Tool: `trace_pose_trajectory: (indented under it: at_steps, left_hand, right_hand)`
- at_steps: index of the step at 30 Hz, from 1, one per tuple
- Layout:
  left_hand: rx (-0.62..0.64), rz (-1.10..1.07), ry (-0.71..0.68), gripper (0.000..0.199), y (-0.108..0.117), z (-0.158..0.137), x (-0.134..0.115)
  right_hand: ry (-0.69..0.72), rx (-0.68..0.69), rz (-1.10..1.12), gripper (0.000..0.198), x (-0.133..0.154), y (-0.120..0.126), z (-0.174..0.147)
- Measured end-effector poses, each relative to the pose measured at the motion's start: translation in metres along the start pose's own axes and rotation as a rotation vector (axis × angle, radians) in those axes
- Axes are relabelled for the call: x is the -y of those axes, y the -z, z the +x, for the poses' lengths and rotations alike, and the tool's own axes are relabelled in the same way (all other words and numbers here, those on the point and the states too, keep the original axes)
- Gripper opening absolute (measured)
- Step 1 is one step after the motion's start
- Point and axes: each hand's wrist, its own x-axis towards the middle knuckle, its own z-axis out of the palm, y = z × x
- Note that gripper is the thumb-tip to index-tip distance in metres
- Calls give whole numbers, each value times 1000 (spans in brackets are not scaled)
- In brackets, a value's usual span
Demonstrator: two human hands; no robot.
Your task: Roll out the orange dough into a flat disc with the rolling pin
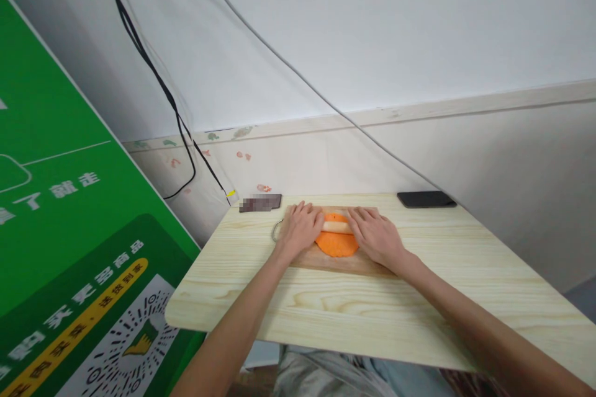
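My left hand (302,226) and right hand (375,236) lay over the two ends of a pale rolling pin (338,227), fingers stretched forward and fairly close together, pinching nothing that I could see; my hands hid the pin's ends. Under the pin, between my hands, was a flat orange sheet (338,245) on a wooden board (307,257), whose metal ring (275,231) stuck out on the left.

Behind the board's left corner lay a dark flat object (261,203), partly blurred out; farther right on the table (209,285) lay a black phone (426,199), well apart from the board. A grey cable (347,116) slanted across the wall (419,25) down toward that phone, and black cables (161,82) hung at the left. Nothing stood between my hands and the orange sheet except the pin.

A big green sign (56,105) crowded the table's left side. Its white writing read "了就走" and "购买更多商品", both cut off at the start; a yellow strip (112,291) ended in "送货到家", above a round code (125,347).
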Motion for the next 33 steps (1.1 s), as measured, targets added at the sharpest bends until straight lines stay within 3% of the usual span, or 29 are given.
trace_pose_trajectory:
  at_steps: [5,9,18,22,28,33]
  left_hand:
    - [-87,-41,-101,51,-4,-31,3]
    - [-108,-39,-110,52,-5,-35,2]
    - [61,21,72,43,-2,22,5]
    - [98,25,93,43,-5,33,9]
    - [-88,-32,-76,42,-18,8,14]
    - [-178,-139,-47,38,-25,3,18]
  right_hand:
    - [79,-116,33,66,3,-8,-27]
    - [147,-185,32,69,-1,-14,-30]
    - [85,86,-41,51,-17,-3,30]
    - [57,143,-74,49,-18,2,39]
    - [128,31,-95,51,-13,-2,13]
    - [180,40,-60,49,-18,-4,17]
